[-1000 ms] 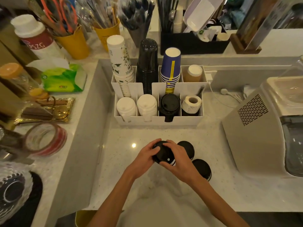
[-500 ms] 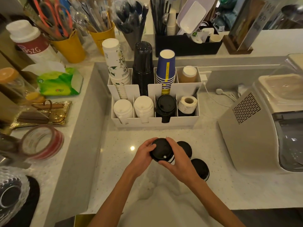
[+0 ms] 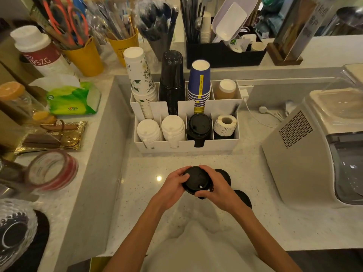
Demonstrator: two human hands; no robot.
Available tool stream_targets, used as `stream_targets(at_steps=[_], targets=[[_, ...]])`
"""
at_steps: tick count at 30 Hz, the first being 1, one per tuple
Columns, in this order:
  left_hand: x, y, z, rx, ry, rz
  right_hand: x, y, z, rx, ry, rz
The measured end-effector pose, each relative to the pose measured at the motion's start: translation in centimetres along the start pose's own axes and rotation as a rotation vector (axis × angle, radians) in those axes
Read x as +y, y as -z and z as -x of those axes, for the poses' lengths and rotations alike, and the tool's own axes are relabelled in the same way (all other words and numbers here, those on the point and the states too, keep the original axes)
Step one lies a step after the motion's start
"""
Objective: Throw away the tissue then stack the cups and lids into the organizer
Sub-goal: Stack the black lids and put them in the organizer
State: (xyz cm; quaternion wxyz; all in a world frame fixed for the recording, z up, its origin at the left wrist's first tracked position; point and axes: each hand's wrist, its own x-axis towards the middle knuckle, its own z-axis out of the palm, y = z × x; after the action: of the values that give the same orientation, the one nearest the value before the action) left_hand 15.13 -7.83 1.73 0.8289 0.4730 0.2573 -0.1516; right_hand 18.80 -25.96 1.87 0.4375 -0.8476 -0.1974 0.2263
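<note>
While both the left hand (image 3: 172, 185) and right hand (image 3: 216, 186) clasp a round black plastic lid (image 3: 196, 180), the white compartmented organizer (image 3: 186, 147) already holds cups. Two more black lids (image 3: 243, 198) remain on the pale speckled worktop (image 3: 284, 222); no tissue shows there.

I can read red-banded lettering "PSZG" on the white-capped bottle (image 3: 42, 54) at far left, its first character cut off by the edge of the label; on the white floral paper cups (image 3: 141, 79) in the organizer's back row I make out "MINE" printed sideways, the start of the word hidden; the green tissue pack (image 3: 73, 99) carries a small logo I cannot decipher; the sign in the wooden stand (image 3: 294, 30) at top right shows characters too blurred for me to read; the label roll (image 3: 225, 125) has fine print too small to tell.
</note>
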Motion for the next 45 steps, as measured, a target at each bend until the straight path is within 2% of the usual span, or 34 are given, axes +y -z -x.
stream_targets(at_steps=[8,13,15,18,20,22,23,25,28,31,33,37,40,43,45], targets=[[-0.2,-0.7,-0.5,0.013,0.008,-0.008,0.4,-0.8,0.5,0.064,0.005,0.094],[-0.4,-1.2,-0.7,0.02,0.0,-0.014,0.2,-1.9,0.9,0.203,0.009,0.087],[-0.4,-1.2,-0.7,0.019,0.015,-0.005,0.4,-1.9,0.9,0.188,0.01,0.081],[-0.7,-0.8,-0.7,0.006,0.033,-0.029,1.4,-0.6,1.1,0.04,-0.03,0.001],[-1.1,-0.4,-0.7,0.03,0.033,-0.098,2.7,0.8,1.1,0.101,-0.113,-0.068],[-1.6,0.1,-0.7,0.086,0.031,-0.168,4.9,2.2,0.7,0.25,-0.222,0.055],[-2.0,0.3,-0.7,0.111,0.033,-0.183,6.0,2.7,0.4,0.258,-0.292,0.149],[-2.5,0.7,-0.8,0.143,0.039,-0.185,7.7,2.9,0.0,0.155,-0.386,0.262],[-3.1,1.2,-0.9,0.172,0.039,-0.184,9.0,1.4,-0.5,-0.002,-0.353,0.398],[-3.2,1.6,-1.0,0.195,0.026,-0.163,9.8,-0.4,-0.7,0.055,-0.325,0.556],[-3.0,1.7,-1.0,0.2,0.016,-0.158,10.0,-0.7,-0.9,0.138,-0.304,0.52],[-2.5,1.4,-1.0,0.201,0.015,-0.143,8.7,0.5,-0.9,0.219,-0.247,0.166],[-2.1,1.3,-0.9,0.144,-0.007,-0.141,6.6,2.3,0.1,0.081,-0.145,-0.006],[-1.6,0.9,-0.7,0.025,-0.012,-0.149,3.9,3.0,1.0,-0.136,-0.068,0.041],[-1.5,0.4,-0.8,-0.029,0.015,-0.175,2.3,2.8,0.8,-0.202,-0.015,0.088]])
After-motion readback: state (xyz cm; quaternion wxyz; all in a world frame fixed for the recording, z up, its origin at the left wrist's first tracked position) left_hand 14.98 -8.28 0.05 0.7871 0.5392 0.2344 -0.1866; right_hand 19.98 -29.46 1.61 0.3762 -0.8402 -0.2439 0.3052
